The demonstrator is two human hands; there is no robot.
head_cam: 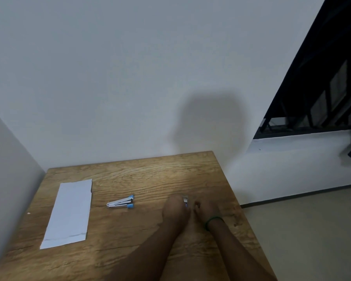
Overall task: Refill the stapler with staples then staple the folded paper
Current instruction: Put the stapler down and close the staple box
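Stapler lies near mid desk, silver w/ blue ends, its two arms spread in a narrow V & the blue ends pointing right. Nothing touches it. Folded paper, a long white strip, lies flat well left of it, near the desk's left edge. Right of the stapler both hands sit close together, low on the desk. Left hand has fingers curled round a small silver piece w/ a blue bit below; too blurred to say what it is. Right hand, green band on the wrist, has fingers curled just beside that piece; can't tell if it grips it. White wall behind, dark window far right.
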